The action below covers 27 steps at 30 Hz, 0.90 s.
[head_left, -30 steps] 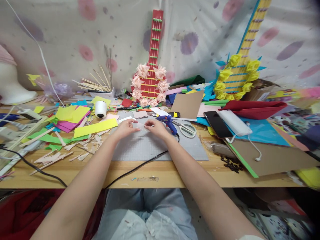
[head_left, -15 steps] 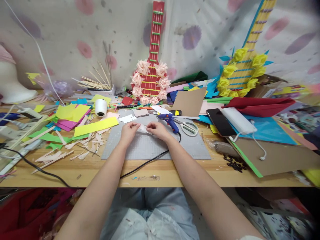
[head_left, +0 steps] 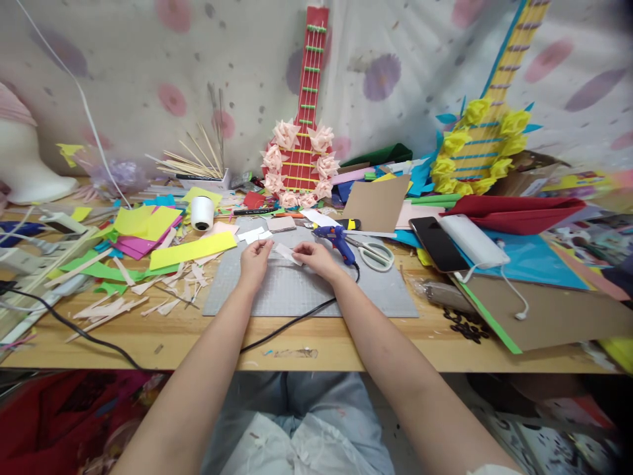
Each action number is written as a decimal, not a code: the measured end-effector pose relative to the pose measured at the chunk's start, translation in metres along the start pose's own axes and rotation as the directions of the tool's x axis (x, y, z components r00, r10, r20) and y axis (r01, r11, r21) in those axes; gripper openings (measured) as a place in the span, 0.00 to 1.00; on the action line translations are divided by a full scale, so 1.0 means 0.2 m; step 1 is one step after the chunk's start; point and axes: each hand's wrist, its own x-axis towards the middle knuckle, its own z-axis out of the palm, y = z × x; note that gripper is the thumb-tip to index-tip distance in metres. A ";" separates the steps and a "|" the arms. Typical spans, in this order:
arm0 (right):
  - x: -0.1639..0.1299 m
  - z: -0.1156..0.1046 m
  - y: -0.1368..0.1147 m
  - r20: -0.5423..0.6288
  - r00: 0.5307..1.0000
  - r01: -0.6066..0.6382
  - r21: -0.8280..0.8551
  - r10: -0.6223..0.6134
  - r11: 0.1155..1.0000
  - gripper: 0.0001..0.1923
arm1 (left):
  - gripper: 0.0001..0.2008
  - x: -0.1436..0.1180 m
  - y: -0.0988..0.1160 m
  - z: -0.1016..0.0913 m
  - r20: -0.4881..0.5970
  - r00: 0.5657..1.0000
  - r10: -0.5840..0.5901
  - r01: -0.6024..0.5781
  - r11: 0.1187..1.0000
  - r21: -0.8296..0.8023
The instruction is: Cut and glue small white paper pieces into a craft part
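Observation:
Over the grey cutting mat (head_left: pixel 277 300), my right hand (head_left: pixel 317 260) pinches a small white piece of paper (head_left: pixel 287 253) by its right end. Just left of it, my left hand (head_left: pixel 256 264) is closed in a pinch, its fingertips a little apart from the paper; whatever they hold is too small to make out. Beyond the hands lie more white paper pieces (head_left: pixel 252 235) and a small pinkish stack of cards (head_left: pixel 281 225). A blue hot glue gun (head_left: pixel 336 239) rests right of my right hand, beside scissors with pale handles (head_left: pixel 376 256).
A black cable (head_left: pixel 291 322) crosses the mat's front. Paper scraps (head_left: pixel 185 282) and a yellow strip (head_left: pixel 194 250) lie left, near a white thread spool (head_left: pixel 202 213). A red paper guitar (head_left: pixel 301 158) stands behind. A phone (head_left: pixel 435 243) and power bank (head_left: pixel 472 241) lie right.
My left fingertips have come away from the white paper, which now shows more fully and slants from my right hand. The whole view has shifted slightly.

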 end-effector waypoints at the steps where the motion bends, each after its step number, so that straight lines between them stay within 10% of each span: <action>1: 0.00 0.00 0.00 -0.003 1.000 -0.005 0.017 0.005 1.000 0.07 | 0.15 0.00 0.00 0.00 0.004 1.000 -0.002 0.002 1.000 -0.004; 9: 0.01 0.04 0.00 -0.130 0.991 0.043 0.121 -0.027 0.992 0.10 | 0.16 -0.03 0.00 0.01 0.241 0.970 -0.018 -0.055 0.954 0.295; 27: 0.00 0.03 -0.02 -0.123 0.991 -0.016 0.213 0.043 0.977 0.10 | 0.13 -0.05 0.03 0.00 0.134 0.991 0.021 -0.042 0.987 0.158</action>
